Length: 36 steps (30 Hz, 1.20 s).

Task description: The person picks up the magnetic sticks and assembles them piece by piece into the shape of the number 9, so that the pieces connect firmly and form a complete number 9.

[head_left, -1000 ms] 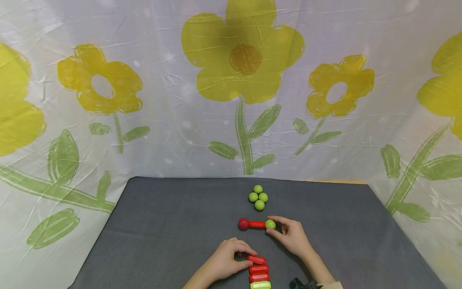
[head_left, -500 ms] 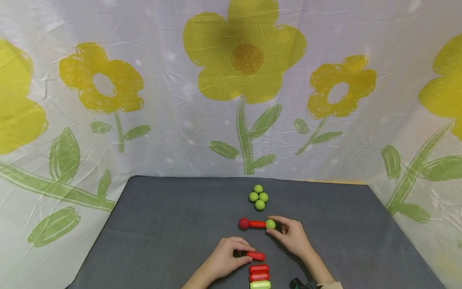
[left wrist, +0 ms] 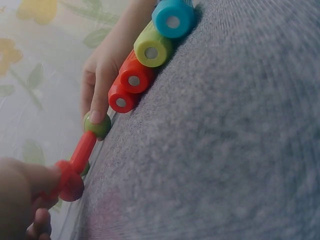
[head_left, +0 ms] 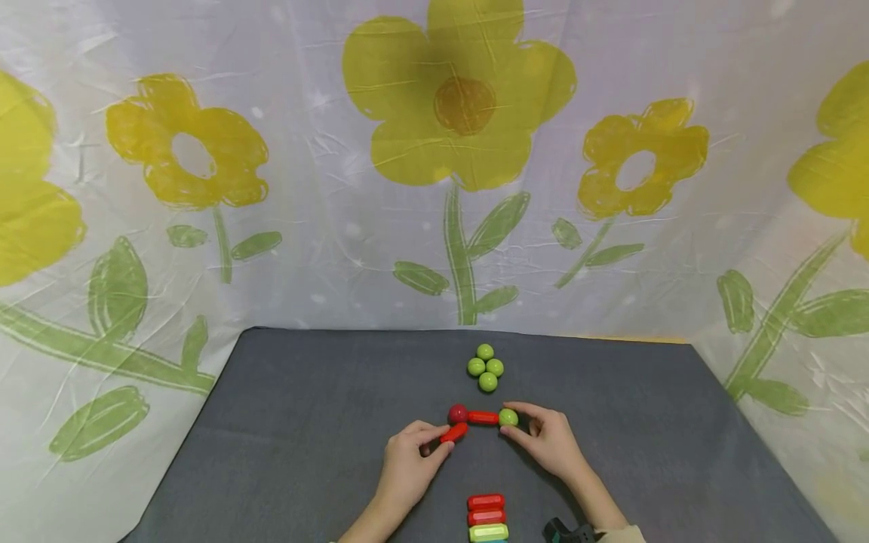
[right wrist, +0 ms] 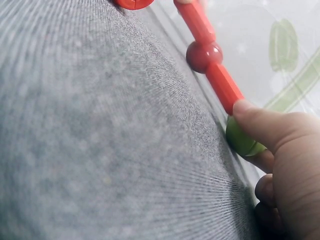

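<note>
one of four red rods (head_left: 454,433), left hand (head_left: 407,464) pinching it, reached one red ball (head_left: 458,413); right hand (head_left: 548,443) grips one green ball (head_left: 508,418)

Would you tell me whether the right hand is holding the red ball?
No, in the head view the right hand pinches a green ball.

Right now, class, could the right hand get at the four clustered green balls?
Probably yes: the right hand pinches a green ball it would have to release, but nothing visible blocks the way to the cluster.

blue rod (head_left: 492,541): cut by head view's lower edge | green ball (right wrist: 241,137): partly covered, right wrist view
</note>
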Motion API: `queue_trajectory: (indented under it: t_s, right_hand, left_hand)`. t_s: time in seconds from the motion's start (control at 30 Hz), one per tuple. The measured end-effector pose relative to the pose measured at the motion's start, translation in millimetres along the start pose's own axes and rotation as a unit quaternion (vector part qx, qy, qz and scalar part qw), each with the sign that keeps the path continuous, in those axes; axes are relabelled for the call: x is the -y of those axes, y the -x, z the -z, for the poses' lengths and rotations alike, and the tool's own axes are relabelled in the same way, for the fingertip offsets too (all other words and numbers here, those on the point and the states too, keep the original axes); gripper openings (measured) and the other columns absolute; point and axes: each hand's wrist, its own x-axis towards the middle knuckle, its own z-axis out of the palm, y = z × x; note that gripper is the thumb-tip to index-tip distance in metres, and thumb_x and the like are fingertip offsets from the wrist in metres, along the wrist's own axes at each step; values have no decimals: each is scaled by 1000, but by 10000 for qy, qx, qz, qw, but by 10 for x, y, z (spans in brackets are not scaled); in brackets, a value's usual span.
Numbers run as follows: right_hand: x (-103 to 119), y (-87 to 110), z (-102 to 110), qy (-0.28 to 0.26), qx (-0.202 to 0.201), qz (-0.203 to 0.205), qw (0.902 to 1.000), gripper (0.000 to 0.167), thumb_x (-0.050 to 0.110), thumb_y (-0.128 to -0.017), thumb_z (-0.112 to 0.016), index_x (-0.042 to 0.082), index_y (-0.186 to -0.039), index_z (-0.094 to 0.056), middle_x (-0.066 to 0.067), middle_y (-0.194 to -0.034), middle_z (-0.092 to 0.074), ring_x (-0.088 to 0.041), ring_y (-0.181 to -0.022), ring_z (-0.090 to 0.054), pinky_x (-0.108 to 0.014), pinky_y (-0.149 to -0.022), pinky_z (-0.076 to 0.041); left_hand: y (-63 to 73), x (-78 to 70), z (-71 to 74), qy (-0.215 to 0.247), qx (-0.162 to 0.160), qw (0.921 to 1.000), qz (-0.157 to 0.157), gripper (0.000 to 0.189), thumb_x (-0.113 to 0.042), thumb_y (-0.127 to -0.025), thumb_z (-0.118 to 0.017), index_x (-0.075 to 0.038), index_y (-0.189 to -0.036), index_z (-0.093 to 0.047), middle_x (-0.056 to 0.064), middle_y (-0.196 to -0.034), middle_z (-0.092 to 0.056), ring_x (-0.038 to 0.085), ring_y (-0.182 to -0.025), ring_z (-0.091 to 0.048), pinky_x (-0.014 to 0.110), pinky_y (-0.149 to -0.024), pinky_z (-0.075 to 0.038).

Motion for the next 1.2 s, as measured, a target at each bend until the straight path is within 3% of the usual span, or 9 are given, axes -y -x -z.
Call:
queue_trajectory:
  t_s: [0.23, 0.53, 0.77, 1.0, 1.1, 1.2]
  right_hand:
    - [9, -9, 3, 63, -91, -7, 9999, 42, 26, -86, -91, 17, -126, -79, 9, -50, -39, -2, -44, -28, -20, -47, -24]
    - [1, -9, 17, 87, -87, -42, 9999, 42, 25, -86, -91, 17, -126, -79, 9, -51, -40, -3, -45, -30, -20, -47, -25]
    - [1, -7, 29, 90, -41, 5, 10000, 43, 27, -85, -92, 18, -125, -80, 9, -52, -41, -3, -45, -32, -20, -47, -27]
    - [8, -7, 25, 31, 13, 17, 10000, 43, 28, -85, -91, 18, -125, -80, 8, -51, -42, -3, -44, -32, -20, -46, -27]
    - [7, -6, 12, 19, 55, 15, 10000, 43, 28, -86, -91, 17, -125, -79, 8, -50, -42, -3, -43, -32, -20, -46, -28]
    - [7, -6, 3, 40, 68, 42, 10000, 43, 29, -86, -91, 17, -125, -80, 9, -50, -42, -3, -43, -32, -19, -46, -27]
  left_hand:
    - [-4, -36, -2, -216, -575, 9978, 235, 21, -12, -83, -93, -11, -103, -87, -8, -88, -72, -2, -62, -48, 20, -55, -41]
    - [-7, -37, -14, -387, -422, 9980, 278, 24, -15, -77, -97, -16, -98, -86, -7, -86, -73, -2, -58, -45, 21, -53, -38]
    - [-19, -24, -25, -678, 131, 9965, 479, 31, -23, -75, -99, -19, -100, -81, -9, -90, -74, 0, -55, -44, 22, -52, -37]
    - [-46, 45, 15, -502, 1076, 9929, 101, 42, -24, -76, -98, -17, -112, -78, -9, -95, -75, -1, -62, -46, 22, -58, -41]
    - [-86, 82, 63, -422, 1374, 9896, 45, 51, -29, -77, -98, -15, -120, -74, -6, -105, -72, 2, -65, -48, 22, -60, -43]
    - [-161, 101, 107, -552, 1531, 9866, 149, 74, -44, -76, -97, -13, -135, -66, 0, -124, -65, 8, -80, -54, 28, -69, -49]
